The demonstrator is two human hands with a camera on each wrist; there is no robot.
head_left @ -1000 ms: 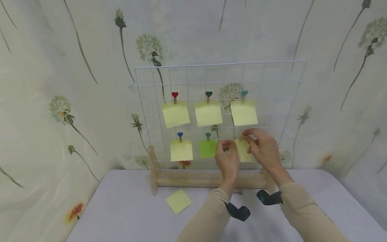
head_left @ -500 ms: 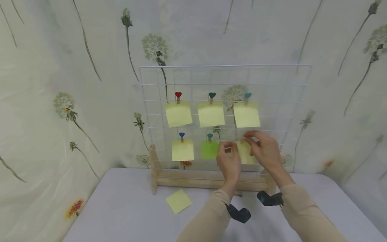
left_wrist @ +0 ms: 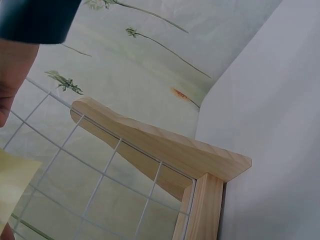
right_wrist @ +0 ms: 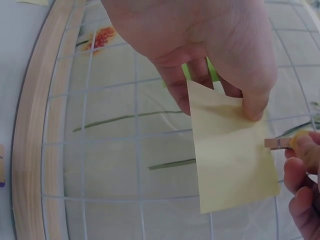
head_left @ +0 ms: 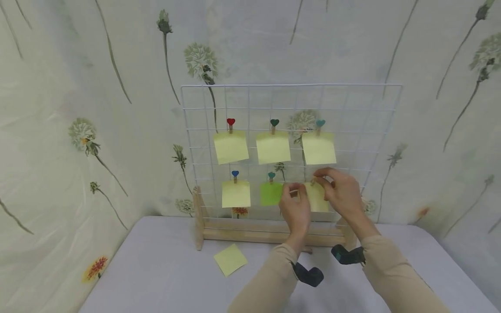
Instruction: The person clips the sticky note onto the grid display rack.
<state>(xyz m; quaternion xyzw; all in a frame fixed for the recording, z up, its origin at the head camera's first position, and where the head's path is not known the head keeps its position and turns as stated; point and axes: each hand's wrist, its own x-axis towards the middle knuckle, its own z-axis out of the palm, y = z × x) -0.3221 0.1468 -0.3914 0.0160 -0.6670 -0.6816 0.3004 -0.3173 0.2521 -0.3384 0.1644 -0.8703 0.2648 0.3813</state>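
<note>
In the head view my left hand [head_left: 295,211] pinches a pale yellow sticky note [head_left: 318,200] at its left side, against the lower right of a white wire grid [head_left: 352,130]. The right wrist view shows the left thumb pressed on the note [right_wrist: 230,160] near its top edge, other fingers behind the wires. My right hand [head_left: 344,193] pinches a small wooden clothespin [right_wrist: 276,143] by its yellow end. The clothespin's tip overlaps the note's top edge. At the left wrist view's left edge, part of the right hand [left_wrist: 12,75] and the note [left_wrist: 15,175] appear.
Yellow notes, such as this one [head_left: 231,148], and a green note [head_left: 271,194] hang from heart-topped clothespins. The grid stands in a wooden base [head_left: 242,234]. A loose yellow note [head_left: 231,260] lies on the white table [head_left: 156,269], and a small clip [head_left: 308,250] near the base.
The head view has shifted slightly since a second ago. Both hands keep their places at the note and clothespin, with only tiny finger movement.
</note>
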